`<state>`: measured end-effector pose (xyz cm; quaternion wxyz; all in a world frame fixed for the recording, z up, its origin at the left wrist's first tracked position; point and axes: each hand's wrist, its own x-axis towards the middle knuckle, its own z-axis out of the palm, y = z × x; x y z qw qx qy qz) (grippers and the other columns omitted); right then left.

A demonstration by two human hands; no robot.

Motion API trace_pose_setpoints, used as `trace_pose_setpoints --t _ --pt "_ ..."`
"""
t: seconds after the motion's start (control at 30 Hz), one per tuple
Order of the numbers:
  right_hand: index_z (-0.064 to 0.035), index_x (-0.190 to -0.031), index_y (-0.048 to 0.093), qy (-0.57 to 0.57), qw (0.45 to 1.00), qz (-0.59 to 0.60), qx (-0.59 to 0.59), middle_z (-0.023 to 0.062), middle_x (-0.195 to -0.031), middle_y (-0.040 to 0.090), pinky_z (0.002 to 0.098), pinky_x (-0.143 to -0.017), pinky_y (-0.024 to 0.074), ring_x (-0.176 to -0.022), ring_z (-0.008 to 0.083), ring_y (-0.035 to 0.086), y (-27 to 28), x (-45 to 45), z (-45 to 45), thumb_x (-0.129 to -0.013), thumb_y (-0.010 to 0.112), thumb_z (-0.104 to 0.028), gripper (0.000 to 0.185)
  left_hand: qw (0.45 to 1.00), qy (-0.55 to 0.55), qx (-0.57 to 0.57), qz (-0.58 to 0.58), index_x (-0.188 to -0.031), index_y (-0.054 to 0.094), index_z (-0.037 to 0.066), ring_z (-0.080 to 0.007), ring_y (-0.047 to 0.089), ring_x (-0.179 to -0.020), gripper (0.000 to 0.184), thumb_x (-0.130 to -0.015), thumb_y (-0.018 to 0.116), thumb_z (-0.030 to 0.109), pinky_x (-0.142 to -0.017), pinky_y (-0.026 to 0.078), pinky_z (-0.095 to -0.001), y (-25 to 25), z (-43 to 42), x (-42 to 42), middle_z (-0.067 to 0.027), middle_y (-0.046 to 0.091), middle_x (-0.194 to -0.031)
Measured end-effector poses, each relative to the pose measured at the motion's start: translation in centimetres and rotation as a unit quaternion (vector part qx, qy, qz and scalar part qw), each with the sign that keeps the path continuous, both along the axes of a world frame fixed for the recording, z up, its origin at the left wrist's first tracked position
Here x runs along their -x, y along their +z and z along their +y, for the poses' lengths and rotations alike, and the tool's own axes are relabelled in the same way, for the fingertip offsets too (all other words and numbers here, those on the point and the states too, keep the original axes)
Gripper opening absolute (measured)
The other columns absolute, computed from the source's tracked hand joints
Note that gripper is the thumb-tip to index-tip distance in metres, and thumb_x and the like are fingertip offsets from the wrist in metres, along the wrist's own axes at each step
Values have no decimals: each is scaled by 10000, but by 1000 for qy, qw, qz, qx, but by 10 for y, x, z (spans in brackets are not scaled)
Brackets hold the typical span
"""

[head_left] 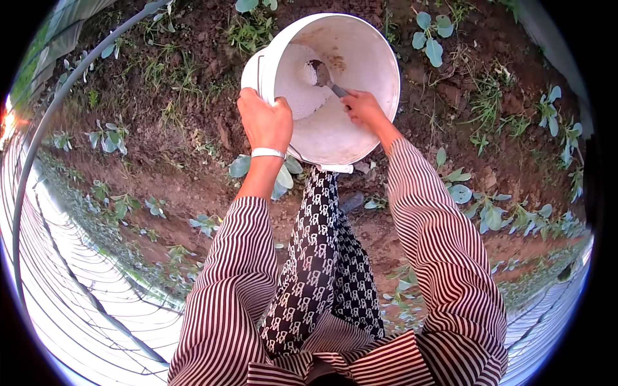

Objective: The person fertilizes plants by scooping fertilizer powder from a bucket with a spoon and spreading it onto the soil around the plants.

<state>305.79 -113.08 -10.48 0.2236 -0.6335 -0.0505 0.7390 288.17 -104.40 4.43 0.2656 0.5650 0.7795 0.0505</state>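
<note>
Bucket (373, 67) tilted — our left hand (265, 122) grips it, our right hand (365, 109) clasps a spoon (337, 90) at white granules (297, 90).

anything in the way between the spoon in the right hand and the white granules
Nothing visible: the right hand holds the spoon inside the bucket, the spoon's head right at the white granules.
</note>
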Motion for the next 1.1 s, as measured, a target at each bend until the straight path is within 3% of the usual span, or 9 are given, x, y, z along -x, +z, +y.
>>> trace_pose_setpoints --t 0.07,0.27,0.47,0.63,0.7,0.73,0.77,0.83,1.1 --pt "-33 -1289 510 -65 994 64 62 -5 -677 475 196 -382 295 -463 49 364 38 -21 -2 -883 545 -103 414 1000 7 7 4 -959 452 -68 -440 519 -930 310 -736 551 123 -839 401 -468 -3 0 2 -286 519 -964" --pt "-34 -1402 354 -134 971 198 28 10 -749 469 149 -382 251 -470 10 306 111 -83 -18 -911 483 -56 508 1000 15 -13 10 -935 467 -55 -438 515 -917 275 -736 571 103 -828 401 -477 -10 7 6 -267 525 -939" --pt "-60 -1426 322 -182 975 119 -39 9 -732 476 148 -374 247 -463 2 288 160 -129 5 -923 464 -79 523 1000 19 -11 10 -959 464 -40 -435 515 -908 270 -743 565 87 -816 401 -480 -14 9 12 -254 525 -935" --pt "-104 -1382 429 -198 974 -17 -114 12 -733 510 165 -389 264 -465 12 314 120 -136 55 -924 511 -124 467 1000 9 6 -8 -973 425 -50 -439 480 -941 311 -738 583 79 -846 387 -481 -12 8 13 -261 482 -966" --pt "-108 -1353 472 -86 964 -165 -191 55 -753 559 237 -455 381 -502 72 419 53 -133 73 -918 541 -197 449 1000 4 7 -11 -970 422 -49 -440 477 -939 308 -732 578 71 -842 384 -481 -12 6 14 -258 478 -962" --pt "-79 -1323 492 62 891 -374 -249 144 -798 607 344 -608 470 -627 217 569 18 -127 82 -895 563 -237 462 1000 9 3 -17 -969 420 -45 -443 474 -931 306 -724 570 61 -833 380 -484 -13 4 15 -253 473 -954" --pt "-51 -1293 506 131 809 -468 -332 238 -854 603 426 -737 470 -802 363 601 -14 -126 92 -866 571 -225 465 1000 4 -7 -13 -966 427 -39 -431 480 -909 291 -725 559 58 -820 385 -477 -14 2 16 -242 480 -936" --pt "-47 -1269 521 195 779 -507 -313 255 -878 599 462 -743 462 -838 421 575 -27 -121 116 -852 556 -171 437 1000 -5 -27 -6 -960 442 -26 -407 493 -867 263 -727 538 51 -793 395 -464 -15 1 17 -221 494 -900" --pt "-99 -1322 472 218 708 -546 -392 238 -846 582 486 -748 461 -803 409 577 -21 -131 203 -851 547 -182 484 998 -2 -13 -60 -966 411 -30 -411 457 -889 302 -702 546 25 -798 371 -468 -10 0 22 -221 443 -921"
